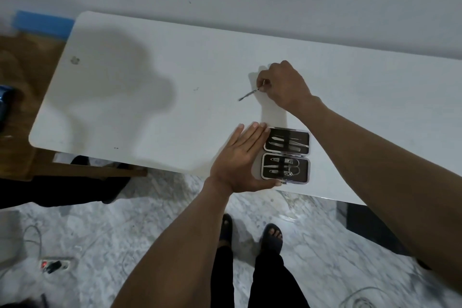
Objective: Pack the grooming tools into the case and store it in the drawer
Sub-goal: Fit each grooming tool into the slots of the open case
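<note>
Room: a pale wall behind, a grey marble-pattern floor (105,232) below, with a power strip (53,264) and thin cables lying on it at the lower left.
Tabletop: the white tabletop (150,97) is long with rounded corners; its far edge stands against the wall, and a large soft shadow falls on its left half.
Edges and free space: the left half of the tabletop is open; beside its left end there is brown wooden furniture (22,82) with a blue block (43,25) behind.
Case: the black case (286,155) lies open near the front edge, both halves flat.
Contents: several thin metal tools are held under bands in both halves.
Left hand: the left hand (241,160) rests flat and spread against the left side of the case.
Right hand: the right hand (285,85) is farther back; its fingers (265,82) pinch one thin grooming tool (248,94), which points down-left, close over the tabletop.
</note>
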A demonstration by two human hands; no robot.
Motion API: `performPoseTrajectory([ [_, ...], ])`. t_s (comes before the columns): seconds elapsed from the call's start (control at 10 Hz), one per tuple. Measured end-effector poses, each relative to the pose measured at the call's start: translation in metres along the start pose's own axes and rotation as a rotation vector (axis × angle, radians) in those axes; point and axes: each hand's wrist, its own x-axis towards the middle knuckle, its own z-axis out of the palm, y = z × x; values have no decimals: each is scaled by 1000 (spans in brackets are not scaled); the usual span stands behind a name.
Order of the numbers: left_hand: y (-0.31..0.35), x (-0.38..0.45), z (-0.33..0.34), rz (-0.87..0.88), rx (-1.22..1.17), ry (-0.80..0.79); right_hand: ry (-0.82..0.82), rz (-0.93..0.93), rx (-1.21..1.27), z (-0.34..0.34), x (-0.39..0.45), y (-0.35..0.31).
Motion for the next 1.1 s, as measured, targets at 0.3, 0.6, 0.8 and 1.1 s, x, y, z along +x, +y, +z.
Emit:
performPoseTrajectory([
  [0.3, 1, 2, -2, -26, 31, -87, -1, 99, 110, 5, -18, 6],
  [0.6, 1, 1, -5, -45, 85, -106, 125, 223, 336, -8, -73, 16],
  [0.8, 4, 0, -7, -44, 86, -89, 216, 335, 405, -15, -120, 21],
  [1.1, 5, 0, -6, -56, 100, -95, 296, 472, 437, -11, -167, 40],
])
